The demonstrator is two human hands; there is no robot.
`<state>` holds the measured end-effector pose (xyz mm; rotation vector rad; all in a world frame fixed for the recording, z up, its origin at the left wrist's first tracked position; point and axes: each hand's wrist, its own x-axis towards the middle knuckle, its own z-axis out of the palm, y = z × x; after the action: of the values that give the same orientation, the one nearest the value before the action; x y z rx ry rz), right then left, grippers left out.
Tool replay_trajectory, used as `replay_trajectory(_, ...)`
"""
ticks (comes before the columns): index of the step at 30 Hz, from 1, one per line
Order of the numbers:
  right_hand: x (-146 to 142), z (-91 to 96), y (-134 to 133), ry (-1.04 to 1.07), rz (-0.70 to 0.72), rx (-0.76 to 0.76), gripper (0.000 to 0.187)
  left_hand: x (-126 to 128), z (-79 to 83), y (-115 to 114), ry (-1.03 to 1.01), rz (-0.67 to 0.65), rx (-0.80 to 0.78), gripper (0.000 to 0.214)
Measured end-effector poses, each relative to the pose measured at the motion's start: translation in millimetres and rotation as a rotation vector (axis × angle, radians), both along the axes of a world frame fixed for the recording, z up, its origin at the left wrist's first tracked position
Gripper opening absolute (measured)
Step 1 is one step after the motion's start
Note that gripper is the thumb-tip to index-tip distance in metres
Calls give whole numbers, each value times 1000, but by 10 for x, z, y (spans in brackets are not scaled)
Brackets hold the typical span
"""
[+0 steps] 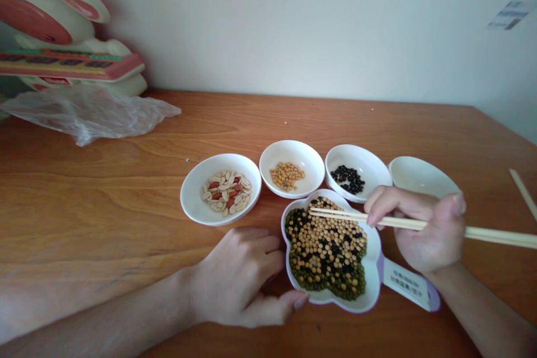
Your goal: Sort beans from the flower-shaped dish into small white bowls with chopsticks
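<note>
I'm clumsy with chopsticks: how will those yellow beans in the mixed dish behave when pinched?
Likely slippery and apt to roll: the yellow beans look small, round and smooth. Probably light, so one may pop from between the chopsticks. The left hand touching the flower-shaped dish should stop it sliding.

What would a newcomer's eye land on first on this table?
Probably the flower-shaped dish at front centre, heaped with mixed yellow, black and green beans. The right hand holds chopsticks over it, and the left hand touches its rim. Behind it runs a row of white bowls: the peanut bowl, the yellow-bean bowl, the black-bean bowl and the empty bowl.
</note>
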<state>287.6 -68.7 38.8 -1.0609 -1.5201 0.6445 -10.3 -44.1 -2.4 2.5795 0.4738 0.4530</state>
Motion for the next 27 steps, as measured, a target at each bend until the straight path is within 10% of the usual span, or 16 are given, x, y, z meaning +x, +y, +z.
replay_trajectory(27,44,-57,-27,-10,94,-42,82,-5,1,0,-5,-3,-9,44)
